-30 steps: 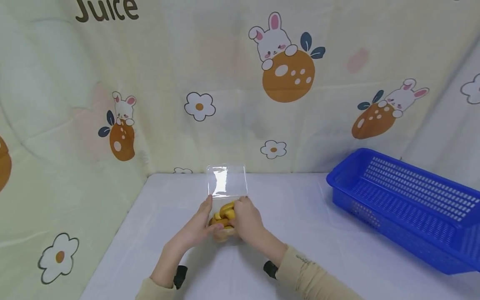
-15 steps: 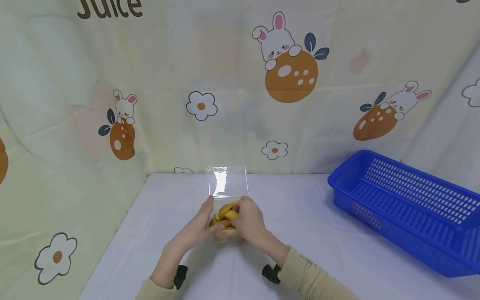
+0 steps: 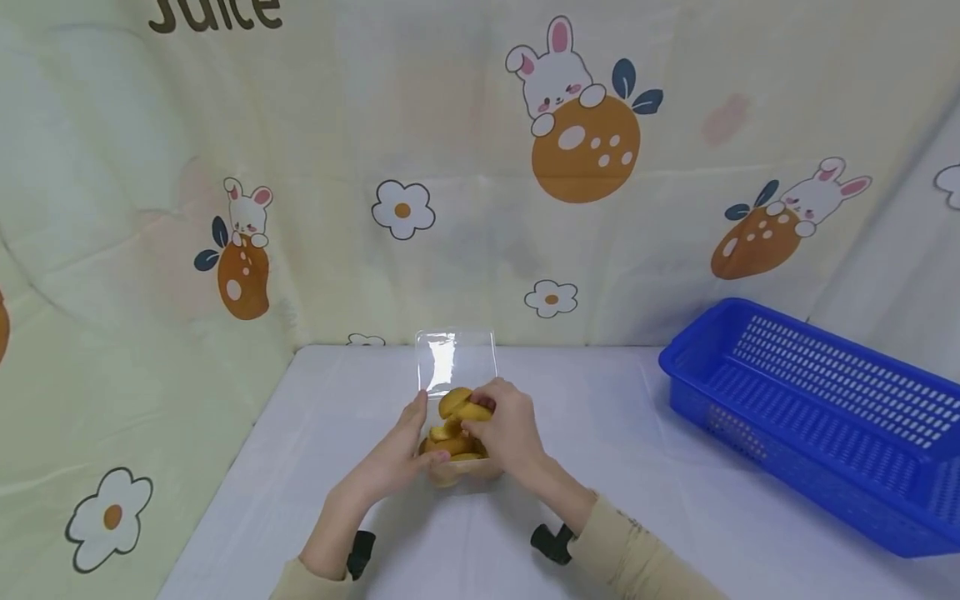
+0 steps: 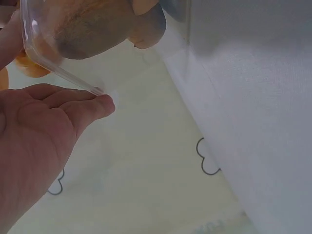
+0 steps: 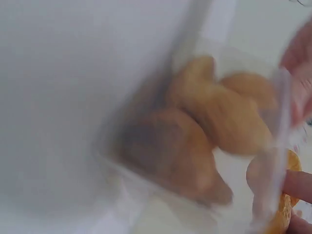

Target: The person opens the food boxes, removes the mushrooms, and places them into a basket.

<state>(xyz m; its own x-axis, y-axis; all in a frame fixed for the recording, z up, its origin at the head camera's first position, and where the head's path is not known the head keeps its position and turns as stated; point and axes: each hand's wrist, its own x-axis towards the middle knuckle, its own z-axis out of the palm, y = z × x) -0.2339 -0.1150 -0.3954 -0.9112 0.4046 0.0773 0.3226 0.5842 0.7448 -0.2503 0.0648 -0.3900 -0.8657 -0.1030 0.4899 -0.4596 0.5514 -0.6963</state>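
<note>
A clear plastic box [image 3: 444, 476] with its lid [image 3: 468, 358] raised at the back stands mid-table. Inside are several smooth, rounded yellow-brown pieces [image 3: 447, 447]; their kind is hard to tell. My left hand [image 3: 393, 454] holds the box's left side, the thumb over the front rim and the fingers along the outer wall. Above the pile, my right hand [image 3: 512, 429] pinches a yellow piece [image 3: 474, 412] between thumb and fingers. A second yellow piece [image 3: 453, 402] is up against it. In the right wrist view, pieces [image 5: 165, 151] show blurred through the box wall.
A blue perforated plastic basket [image 3: 817, 475] stands at the right of the white-covered table [image 3: 600, 400]. Behind hangs a cream cloth [image 3: 450, 100] printed with rabbits and flowers. Black wrist straps [image 3: 362, 553] hang under the forearms.
My right hand has risen slightly and drawn back to the right, bringing a yellow piece up from the pile, with another piece up against it. My left hand keeps its place on the box.
</note>
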